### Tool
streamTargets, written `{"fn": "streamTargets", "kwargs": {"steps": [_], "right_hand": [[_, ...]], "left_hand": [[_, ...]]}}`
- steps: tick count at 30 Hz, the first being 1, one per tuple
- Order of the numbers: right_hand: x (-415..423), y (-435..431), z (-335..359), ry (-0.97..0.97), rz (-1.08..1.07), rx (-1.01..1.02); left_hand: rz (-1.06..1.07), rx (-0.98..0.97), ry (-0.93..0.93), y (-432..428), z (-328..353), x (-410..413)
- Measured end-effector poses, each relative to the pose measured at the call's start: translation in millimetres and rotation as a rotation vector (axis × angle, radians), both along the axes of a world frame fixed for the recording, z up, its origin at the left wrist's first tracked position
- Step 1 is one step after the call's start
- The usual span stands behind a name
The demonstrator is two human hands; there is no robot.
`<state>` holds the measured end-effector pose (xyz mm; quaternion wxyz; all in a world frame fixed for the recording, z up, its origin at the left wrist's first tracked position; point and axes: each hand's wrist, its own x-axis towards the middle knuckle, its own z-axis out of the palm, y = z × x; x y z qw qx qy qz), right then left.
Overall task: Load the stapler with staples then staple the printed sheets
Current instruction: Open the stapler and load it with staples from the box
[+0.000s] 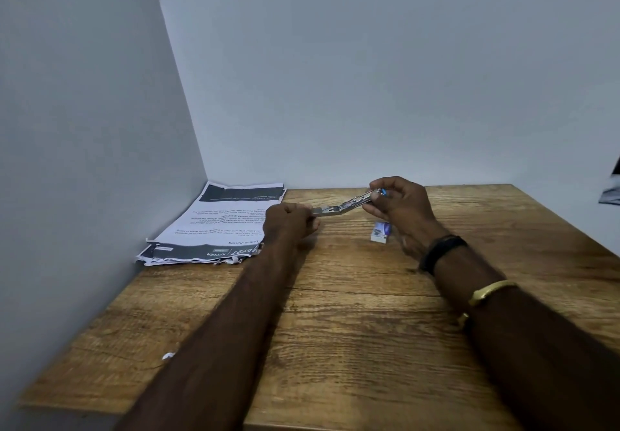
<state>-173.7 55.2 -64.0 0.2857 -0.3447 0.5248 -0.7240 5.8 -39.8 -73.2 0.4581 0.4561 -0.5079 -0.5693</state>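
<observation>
The left hand [288,222] is curled into a loose fist round one end of a slim silver metal stapler [352,201]. Its knuckles face the camera and it sits low over the table. The right hand [402,209] pinches the other end, which has a small blue tip, between thumb and fingertips. The stapler is swung open at its hinge, so its two arms form a shallow angle between the hands: the left part lies nearly level and the right part slopes up. It is held just above the tabletop. Whether its open channel holds any staples cannot be told.

A black wristband [443,251] circles the right wrist, and a gold-coloured bangle [489,291] sits further up that forearm.

Just below the right hand, a small white and blue cardboard staple box [380,232] stands on the brown wood-grain table [335,330], apart from the stapler. Its contents are too small to make out.

Left of the left hand, a stack of white printed sheets with dark header bands [218,226] lies flat in the corner against the pale grey walls [369,61], its near edges ragged and uneven. A scrap of white paper [167,356] lies near the left forearm.
</observation>
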Motion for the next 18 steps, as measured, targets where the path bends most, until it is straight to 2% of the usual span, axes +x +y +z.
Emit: {"fn": "streamTargets", "kwargs": {"steps": [3,7,10,14,18], "right_hand": [[1,3,3,-0.064,-0.006,0.074],[0,8,5,-0.129,0.001,0.126],[1,9,4,-0.159,0.016,0.136],[3,7,4,-0.16,0.034,0.138],[6,5,1,-0.16,0.069,0.106]], "left_hand": [[0.068,-0.246,-0.433,4,-1,1],[0.067,-0.406,-0.659,13,2,1],[0.033,-0.456,-0.751,21,4,0],[-0.018,-0.598,-0.74,30,19,-19],[-0.225,-0.487,-0.79,33,34,-50]]}}
